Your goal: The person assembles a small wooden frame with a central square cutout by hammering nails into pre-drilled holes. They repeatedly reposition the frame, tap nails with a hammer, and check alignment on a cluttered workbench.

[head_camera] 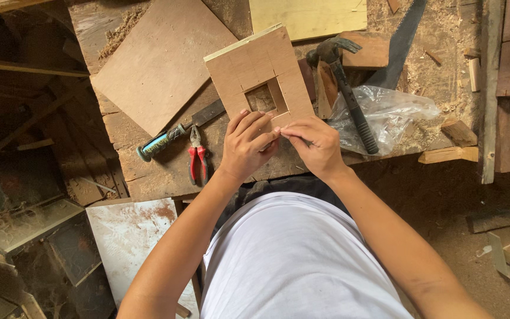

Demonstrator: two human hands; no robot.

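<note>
A flat wooden frame [258, 62] made of joined blocks, with a square opening in its middle, lies tilted on the workbench [149, 171]. My left hand [244, 145] rests on its near edge with fingers bent over it. My right hand [317, 142] meets it from the right, thumb and forefinger pinched at the frame's near corner; whether something small sits between them cannot be seen. Both hands touch each other at the fingertips.
A hammer [349, 88] lies over a clear plastic bag [388, 112] to the right. Red-handled pliers [197, 159] and a chisel with a teal handle [172, 136] lie to the left, beside a plywood sheet [160, 59]. A saw blade [402, 41] and wood scraps sit at the back.
</note>
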